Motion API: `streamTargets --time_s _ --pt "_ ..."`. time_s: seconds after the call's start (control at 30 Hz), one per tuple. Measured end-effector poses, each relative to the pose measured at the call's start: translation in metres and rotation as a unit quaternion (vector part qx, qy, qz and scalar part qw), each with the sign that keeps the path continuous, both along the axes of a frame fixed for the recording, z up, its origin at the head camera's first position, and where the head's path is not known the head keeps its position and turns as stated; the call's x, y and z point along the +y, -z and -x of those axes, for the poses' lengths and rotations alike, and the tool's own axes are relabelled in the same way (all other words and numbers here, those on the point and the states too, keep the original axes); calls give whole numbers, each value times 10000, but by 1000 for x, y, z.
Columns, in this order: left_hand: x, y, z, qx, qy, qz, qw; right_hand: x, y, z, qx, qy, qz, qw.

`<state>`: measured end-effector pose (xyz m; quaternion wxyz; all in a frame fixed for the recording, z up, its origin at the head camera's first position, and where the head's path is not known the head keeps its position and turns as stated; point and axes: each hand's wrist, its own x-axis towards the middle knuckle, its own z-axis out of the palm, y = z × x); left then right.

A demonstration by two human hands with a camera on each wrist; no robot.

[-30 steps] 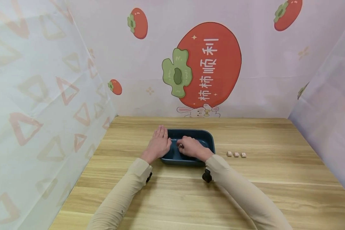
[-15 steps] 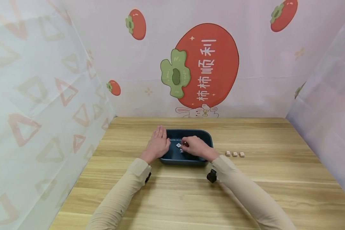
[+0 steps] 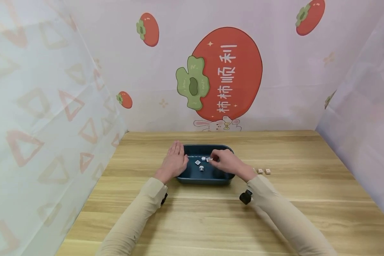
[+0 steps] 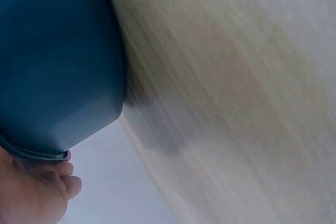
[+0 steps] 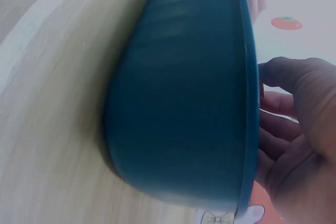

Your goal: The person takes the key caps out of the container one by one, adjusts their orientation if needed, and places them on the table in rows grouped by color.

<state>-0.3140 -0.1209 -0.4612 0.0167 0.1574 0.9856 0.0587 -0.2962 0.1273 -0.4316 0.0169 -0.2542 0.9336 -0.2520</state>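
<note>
My left hand lies on the left rim of a dark blue rectangular tray, fingers straight and pointing away. Inside the tray are several small white blocks with dark marks, among them one block near the left hand and another block nearer the front wall. My right hand is over the tray's right half, thumb and fingers curled together around a small block, mostly hidden by the fingertips. In the right wrist view, an orange-brown sliver shows between thumb and finger above the tray wall.
A short row of small pale blocks sits on the wooden table right of the tray, its left end partly covered by the right wrist. A printed cloth backdrop stands behind the table, with cloth walls on both sides.
My right hand has moved right within the tray, and several white blocks it had covered now lie exposed on the tray floor. The left hand stays on the rim.
</note>
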Motion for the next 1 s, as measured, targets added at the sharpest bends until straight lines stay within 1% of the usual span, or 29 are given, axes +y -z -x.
streamTargets --time_s 0.23,0.4,0.63,0.8,0.9,1.0 --pt "0 -1 -1 -20 4 -26 10000 16 -2 -2 -98 25 200 9997" --pt "0 -3 -2 4 19 -74 10000 27 -7 -5 -43 69 296 9995" --pt "0 -4 -3 63 55 32 10000 44 -11 -10 29 83 409 9991" --pt "0 -4 -3 27 44 50 10000 58 -14 -13 -260 127 742 9968" --pt "0 -2 -2 -2 13 49 10000 67 -15 -15 -441 222 874 9949" --pt "-1 -1 -1 21 -3 25 10000 76 -16 -18 -352 246 906 9950"
